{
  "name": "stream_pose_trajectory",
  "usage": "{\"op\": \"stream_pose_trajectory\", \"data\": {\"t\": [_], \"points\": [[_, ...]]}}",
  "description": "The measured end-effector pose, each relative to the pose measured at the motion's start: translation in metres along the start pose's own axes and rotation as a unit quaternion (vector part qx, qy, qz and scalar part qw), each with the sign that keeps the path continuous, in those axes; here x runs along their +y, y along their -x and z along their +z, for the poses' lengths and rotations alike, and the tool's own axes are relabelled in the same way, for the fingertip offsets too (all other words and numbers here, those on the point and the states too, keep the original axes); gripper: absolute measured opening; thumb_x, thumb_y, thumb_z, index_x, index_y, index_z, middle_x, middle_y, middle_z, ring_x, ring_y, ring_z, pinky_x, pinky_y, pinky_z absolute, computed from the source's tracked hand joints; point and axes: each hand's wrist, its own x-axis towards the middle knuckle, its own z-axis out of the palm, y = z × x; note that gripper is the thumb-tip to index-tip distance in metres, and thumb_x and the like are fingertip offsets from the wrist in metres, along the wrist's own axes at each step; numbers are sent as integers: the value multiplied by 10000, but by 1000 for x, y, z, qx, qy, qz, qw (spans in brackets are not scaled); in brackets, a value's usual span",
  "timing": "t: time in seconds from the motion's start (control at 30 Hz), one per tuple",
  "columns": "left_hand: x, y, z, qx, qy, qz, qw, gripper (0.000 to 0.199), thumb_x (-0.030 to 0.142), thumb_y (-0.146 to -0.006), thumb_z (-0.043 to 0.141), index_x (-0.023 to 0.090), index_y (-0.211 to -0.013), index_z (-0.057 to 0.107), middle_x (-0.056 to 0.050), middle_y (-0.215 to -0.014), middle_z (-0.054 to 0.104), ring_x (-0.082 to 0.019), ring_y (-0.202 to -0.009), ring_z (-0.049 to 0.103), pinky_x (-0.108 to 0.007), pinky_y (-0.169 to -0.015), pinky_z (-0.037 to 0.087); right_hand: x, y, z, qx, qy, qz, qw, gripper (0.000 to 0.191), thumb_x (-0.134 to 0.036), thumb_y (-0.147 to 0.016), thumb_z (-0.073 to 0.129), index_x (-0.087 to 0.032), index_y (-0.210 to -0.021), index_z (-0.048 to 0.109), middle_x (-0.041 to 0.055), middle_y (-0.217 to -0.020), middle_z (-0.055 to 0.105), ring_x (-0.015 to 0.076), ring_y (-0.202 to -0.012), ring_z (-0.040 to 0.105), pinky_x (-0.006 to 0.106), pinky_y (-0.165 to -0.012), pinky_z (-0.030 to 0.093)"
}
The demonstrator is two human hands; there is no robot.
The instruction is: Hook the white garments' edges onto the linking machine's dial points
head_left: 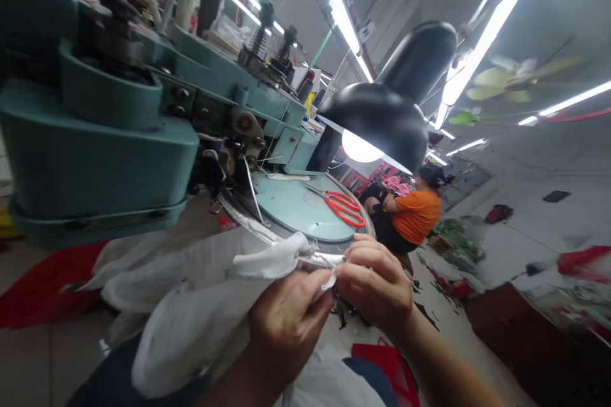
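Observation:
A white knit fabric piece (270,261) lies over the front rim of a round, toothed machine dial (248,224). My left hand (291,311) is closed in front of the rim, thumb and fingers pinching a small white end of the fabric. Close beside it, my right hand (375,276) has its fingers curled and pinched on the same end, near the dial's right front edge. Any thread between the fingertips is too small to make out. Scissors with orange handles (344,206) rest on the pale green plate (286,200) inside the dial.
Left of the dial stands a green machine body (100,159). A lit black lamp (382,117) hangs over the plate. More white fabric (186,324) drapes over my lap, and red cloth (52,283) is on the floor. A person in orange (417,216) sits beyond.

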Motion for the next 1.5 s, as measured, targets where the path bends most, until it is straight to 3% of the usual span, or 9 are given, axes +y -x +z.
{"op": "stream_pose_trajectory", "data": {"t": [0.33, 0.7, 0.9, 1.2, 1.5], "points": [[-1, -1, 0, -16, 29, -12, 999, 29, 122, -911, 632, 135, -926, 653, 0, -773, 713, -123, -684, 682, -227, -733, 499, -2, 3, 7, 24, -17, 37, 999, 199, -10, -800, 672, -174, -913, 673, 42, -865, 617, 171, -803, 637, 466, -933, 557], [-4, -4, -2, -13, 20, 10, 1000, 50, 137, -939, 608, 118, -954, 652, -16, -802, 732, -122, -710, 703, -213, -762, 515, -23, -4, 9, 54, 2, 118, 992, 209, 8, -806, 669, -186, -881, 654, 36, -835, 627, 168, -836, 641, 371, -866, 567], [-10, -1, -5, -29, 54, 34, 998, 123, 106, -909, 641, 106, -1029, 670, -47, -832, 740, -139, -731, 710, -222, -742, 549, -17, 3, 4, 12, 57, 47, 997, 191, -46, -854, 654, -183, -982, 689, 40, -867, 617, 183, -858, 638, 471, -976, 521], [-16, 6, -3, -32, 81, 51, 995, 211, 73, -900, 645, 101, -1107, 674, -63, -854, 725, -132, -747, 686, -218, -740, 546, -11, 5, 5, 12, 72, -6, 997, 187, -71, -888, 591, -183, -1001, 691, 39, -866, 620, 180, -861, 640, 471, -976, 527], [-17, 12, 1, -23, 71, 41, 996, 252, 81, -864, 696, 127, -1110, 670, -41, -846, 731, -131, -742, 695, -217, -770, 564, -7, 10, 10, 43, 26, 19, 999, 157, -46, -844, 638, -175, -923, 681, 29, -847, 597, 175, -823, 630, 484, -959, 535]]}}
